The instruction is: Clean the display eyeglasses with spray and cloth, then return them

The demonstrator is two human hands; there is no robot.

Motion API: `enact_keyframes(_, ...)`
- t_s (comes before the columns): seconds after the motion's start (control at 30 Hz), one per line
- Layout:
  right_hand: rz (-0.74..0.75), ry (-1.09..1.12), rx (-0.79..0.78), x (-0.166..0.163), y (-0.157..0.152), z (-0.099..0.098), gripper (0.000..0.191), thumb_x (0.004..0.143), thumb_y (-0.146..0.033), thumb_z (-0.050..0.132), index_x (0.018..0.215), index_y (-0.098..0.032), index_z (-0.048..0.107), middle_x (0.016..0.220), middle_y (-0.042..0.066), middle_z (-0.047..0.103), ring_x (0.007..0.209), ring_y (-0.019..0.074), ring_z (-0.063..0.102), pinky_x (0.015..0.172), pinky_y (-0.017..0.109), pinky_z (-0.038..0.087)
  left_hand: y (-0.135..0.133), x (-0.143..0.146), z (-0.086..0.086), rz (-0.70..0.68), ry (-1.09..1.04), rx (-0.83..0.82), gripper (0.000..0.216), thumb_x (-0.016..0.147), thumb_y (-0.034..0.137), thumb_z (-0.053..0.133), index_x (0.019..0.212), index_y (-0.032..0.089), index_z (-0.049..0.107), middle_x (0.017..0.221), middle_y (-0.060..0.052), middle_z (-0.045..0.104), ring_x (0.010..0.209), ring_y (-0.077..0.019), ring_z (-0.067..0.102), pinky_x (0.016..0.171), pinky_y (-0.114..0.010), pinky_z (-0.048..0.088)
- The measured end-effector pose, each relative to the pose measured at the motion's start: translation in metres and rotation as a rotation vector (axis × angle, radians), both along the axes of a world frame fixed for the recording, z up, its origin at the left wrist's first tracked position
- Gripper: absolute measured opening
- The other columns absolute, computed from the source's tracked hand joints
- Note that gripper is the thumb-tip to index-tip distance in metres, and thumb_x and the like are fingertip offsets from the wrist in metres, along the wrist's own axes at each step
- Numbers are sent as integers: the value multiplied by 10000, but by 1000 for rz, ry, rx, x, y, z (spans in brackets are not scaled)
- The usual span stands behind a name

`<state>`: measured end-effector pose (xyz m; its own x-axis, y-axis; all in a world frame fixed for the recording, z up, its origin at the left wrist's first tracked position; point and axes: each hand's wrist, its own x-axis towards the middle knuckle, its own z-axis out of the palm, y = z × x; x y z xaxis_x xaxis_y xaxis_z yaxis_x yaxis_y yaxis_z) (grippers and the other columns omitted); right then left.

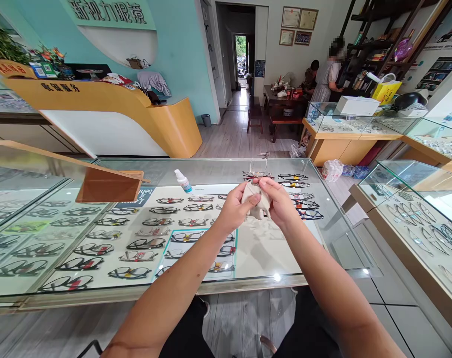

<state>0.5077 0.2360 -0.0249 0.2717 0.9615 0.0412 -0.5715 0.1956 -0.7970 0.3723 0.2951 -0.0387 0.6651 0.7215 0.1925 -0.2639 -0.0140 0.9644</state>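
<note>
Both hands are together above the glass display counter point(270, 268). My left hand point(236, 203) is closed on a light grey-beige cleaning cloth point(262, 208), its thumb pressing the fabric. Close against it, my right hand point(278, 200) has its fingers pinched at the top of the cloth, on a pair of glasses point(253, 166). Thin temples of these glasses stick up beyond the fingertips. The cloth and fingers hide most of the lenses and frame. To the left, a small white spray bottle point(183, 181) with a blue label stands upright on the glass.
Rows of spectacle frames point(149, 243) lie inside the counter under the glass. A brown wooden-framed tabletop item point(110, 186) stands at left. More display cases point(415, 219) are at right. A person point(326, 74) stands by the back shelves; another sits near a dark table point(285, 101).
</note>
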Motion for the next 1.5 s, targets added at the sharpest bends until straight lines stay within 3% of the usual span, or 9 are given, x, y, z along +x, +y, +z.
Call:
enact_keyframes(0.2, 20, 5, 18, -9, 1, -3, 408, 634, -493, 1020, 823, -222, 781, 870, -3, 766, 688, 126, 594, 613, 242, 490, 5, 6, -10, 192, -64, -48, 558, 847, 709, 812, 1036, 187, 752, 832, -18, 709, 754, -147, 638, 702, -248, 529)
enact_keyframes(0.37, -36, 41, -22, -1, 3, -2, 446, 590, -480, 1043, 887, -224, 831, 951, 20, 805, 784, 156, 677, 698, 255, 568, 7, 2, -7, 101, -24, -16, 552, 898, 711, 755, 1024, 174, 758, 825, -30, 712, 727, -162, 654, 696, -272, 545)
enact_keyframes(0.53, -37, 49, -20, 0, 4, -4, 438, 621, -484, 1022, 905, -223, 814, 920, 20, 794, 755, 159, 666, 656, 262, 545, 3, 0, -2, 0, 7, -18, 552, 816, 611, 885, 1111, 171, 730, 879, -28, 724, 735, -155, 638, 671, -257, 523)
enact_keyframes(0.77, 22, 19, -17, -10, 3, -9, 434, 623, -507, 1016, 847, -231, 768, 876, 4, 772, 755, 149, 656, 638, 243, 515, 5, 6, -10, 232, -38, -3, 565, 852, 721, 797, 978, 172, 751, 735, 9, 630, 655, -117, 542, 617, -232, 454)
enact_keyframes(0.9, -15, 28, -20, -2, 3, -6, 414, 648, -485, 1001, 920, -239, 808, 986, 23, 809, 795, 171, 687, 685, 271, 557, 4, 0, -4, 144, 9, 69, 554, 916, 716, 727, 1044, 178, 759, 787, -18, 663, 684, -148, 593, 630, -258, 506)
enact_keyframes(1.03, -29, 19, -18, 1, 2, -2, 435, 641, -502, 1006, 932, -234, 825, 935, 24, 797, 767, 166, 670, 658, 266, 547, 1, -3, 1, 9, 8, 70, 543, 854, 631, 843, 1127, 179, 719, 861, -24, 690, 722, -153, 628, 641, -253, 523)
enact_keyframes(1.3, 18, -14, 10, -10, -1, -3, 374, 661, -472, 1005, 847, -236, 783, 936, 12, 771, 738, 132, 616, 630, 246, 492, 2, 2, 0, 218, -52, 31, 562, 850, 727, 794, 918, 176, 709, 674, 33, 540, 588, -102, 453, 560, -236, 404)
enact_keyframes(1.4, -13, 3, -18, -5, -1, -2, 418, 642, -494, 1011, 907, -238, 815, 964, 18, 788, 730, 140, 610, 605, 253, 485, 0, -1, 2, 197, -24, 100, 545, 909, 726, 728, 917, 181, 708, 716, 6, 577, 635, -125, 510, 579, -247, 439)
enact_keyframes(1.5, -28, 1, -30, -1, -1, 1, 458, 630, -520, 1019, 942, -235, 842, 928, 14, 787, 715, 137, 602, 591, 244, 478, -3, -2, 4, 114, -8, 115, 493, 930, 667, 743, 1056, 191, 711, 830, -14, 653, 724, -143, 588, 640, -245, 500)
